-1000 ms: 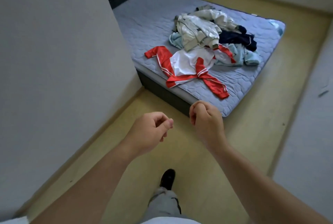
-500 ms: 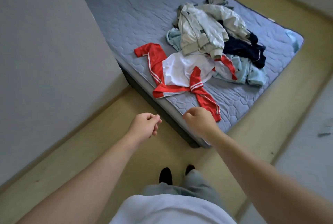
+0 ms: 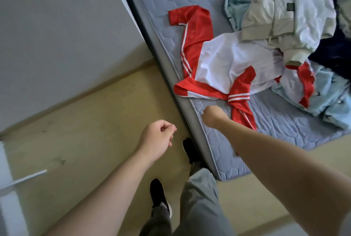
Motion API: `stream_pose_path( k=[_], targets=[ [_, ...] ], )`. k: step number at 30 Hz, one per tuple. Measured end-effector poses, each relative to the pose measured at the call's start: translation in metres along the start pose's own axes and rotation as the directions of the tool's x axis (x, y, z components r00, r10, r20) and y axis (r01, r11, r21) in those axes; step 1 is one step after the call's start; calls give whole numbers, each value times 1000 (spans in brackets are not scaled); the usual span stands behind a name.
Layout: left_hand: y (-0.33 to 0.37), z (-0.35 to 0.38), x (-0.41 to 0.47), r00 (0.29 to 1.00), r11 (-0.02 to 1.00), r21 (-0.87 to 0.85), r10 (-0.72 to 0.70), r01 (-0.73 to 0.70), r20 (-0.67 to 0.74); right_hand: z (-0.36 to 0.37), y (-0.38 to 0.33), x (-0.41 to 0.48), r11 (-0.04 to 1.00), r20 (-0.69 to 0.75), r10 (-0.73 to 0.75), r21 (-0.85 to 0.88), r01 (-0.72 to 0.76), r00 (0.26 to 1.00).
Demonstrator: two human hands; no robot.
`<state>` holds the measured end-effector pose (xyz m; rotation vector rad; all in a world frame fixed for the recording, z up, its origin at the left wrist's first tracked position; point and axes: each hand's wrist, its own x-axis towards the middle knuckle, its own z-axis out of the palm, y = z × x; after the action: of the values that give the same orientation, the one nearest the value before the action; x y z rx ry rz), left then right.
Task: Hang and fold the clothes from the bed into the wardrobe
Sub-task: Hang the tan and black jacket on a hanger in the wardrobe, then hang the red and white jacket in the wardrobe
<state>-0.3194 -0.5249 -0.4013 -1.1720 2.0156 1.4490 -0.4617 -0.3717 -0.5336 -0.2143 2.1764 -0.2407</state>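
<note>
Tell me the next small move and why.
Probably reach the right hand forward to grasp the red-and-white jersey. It lies nearest on the mattress, its red sleeve is beside that hand, and neither that hand nor the left hand holds anything.

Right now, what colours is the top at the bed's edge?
The top is red and white with thin white stripes, seen in the head view.

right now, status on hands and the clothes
Left hand curled, empty, over floor. Right hand curled, empty, over mattress edge beside red-and-white jersey. Jersey flat on mattress, other clothes heaped behind it. Nothing between hand and jersey.
</note>
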Motion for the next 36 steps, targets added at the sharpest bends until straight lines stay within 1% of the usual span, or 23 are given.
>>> stream_pose_path(
  k=[5,7,9,10,13,14,17,18,21,23,25,26,27,29,32,35,36],
  targets=[
    [-13,23,55,995,996,-32,-88,87,-39,10,4,91,988,118,-13,-151,31,993],
    [-19,32,75,993,994,-26,-112,111,-34,18,2,124,974,215,25,-225,24,976],
    [-26,40,94,991,991,-36,-129,128,-25,30,1,153,939,271,78,-343,20,959],
    [-30,43,102,990,990,-40,-137,136,-22,34,1,165,930,271,102,-367,5,957],
    [-40,45,123,989,989,-25,-148,148,-4,44,6,195,931,167,135,-358,-68,977],
    [-44,44,129,989,989,-23,-148,148,2,45,6,202,924,175,148,-375,-73,973],
    [-56,36,140,987,987,-27,-159,160,19,53,5,222,925,256,228,-357,-127,939],
    [-59,32,142,986,985,-23,-168,168,23,54,4,226,924,255,244,-354,-144,936],
    [-68,20,146,981,980,-34,-195,196,26,50,2,231,922,185,191,-372,-111,964],
    [-73,12,143,978,978,-34,-207,207,18,41,2,225,959,60,135,-260,-115,989],
    [-74,4,135,975,974,-48,-221,221,6,28,4,208,986,-84,125,-102,-133,989],
    [-73,0,130,974,972,-60,-226,226,0,20,4,195,990,-125,127,-43,-133,984],
    [-71,-3,124,973,971,-69,-229,228,-3,14,4,181,992,-161,124,-3,-126,979],
    [-62,-9,109,975,972,-83,-222,221,5,2,2,148,993,-235,122,25,-119,964],
    [-43,-18,81,982,977,-95,-189,190,23,-15,-1,94,976,-279,189,157,-149,942],
    [-25,-26,47,989,986,-92,-135,140,60,-36,-15,35,937,-265,195,334,-100,944],
    [-19,-29,35,991,990,-84,-111,117,76,-44,-23,14,931,-263,188,354,-86,946]
  ],
)
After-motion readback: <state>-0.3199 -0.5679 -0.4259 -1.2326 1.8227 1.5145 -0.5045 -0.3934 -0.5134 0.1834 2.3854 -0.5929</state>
